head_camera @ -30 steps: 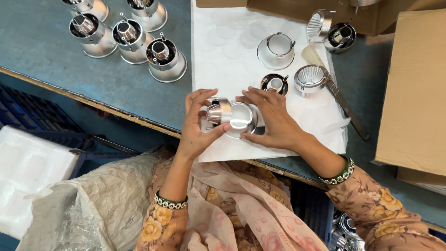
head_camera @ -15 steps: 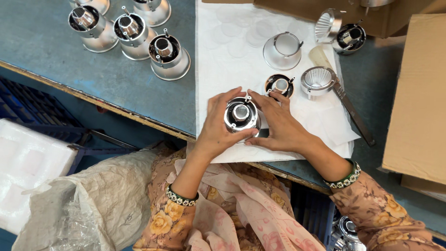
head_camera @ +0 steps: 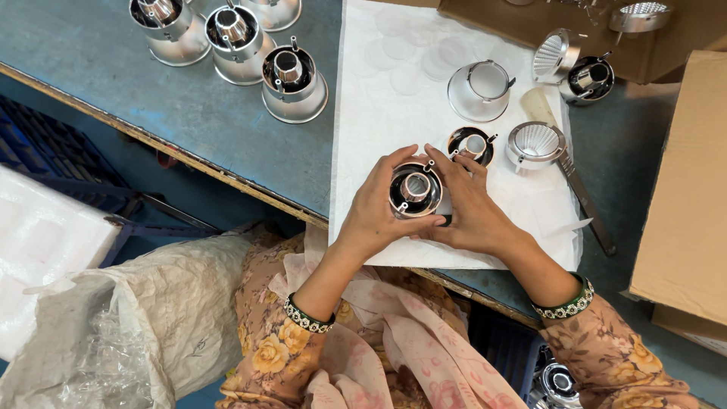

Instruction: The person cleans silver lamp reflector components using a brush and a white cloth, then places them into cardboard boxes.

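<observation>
Both hands hold one shiny metal lamp housing (head_camera: 415,191) over a white sheet (head_camera: 379,113), its dark open end facing up. My left hand (head_camera: 375,212) wraps its left side. My right hand (head_camera: 473,204) grips the right side, fingers on the rim. Just beyond lie a second dark-centred housing (head_camera: 469,144), a silver ribbed reflector (head_camera: 535,142) and a round metal ring with a pale disc (head_camera: 478,89).
Three finished housings (head_camera: 294,79) stand at the back left of the blue-grey table (head_camera: 136,98). Cardboard boxes (head_camera: 685,189) fill the right side, with more lamp parts (head_camera: 587,76) behind. A flat tool (head_camera: 579,197) lies on the sheet. A white plastic bag (head_camera: 113,318) sits below left.
The housing was turned from lying sideways with its pale face up to open end up. Both hands stayed on it, over the same spot on the sheet.
</observation>
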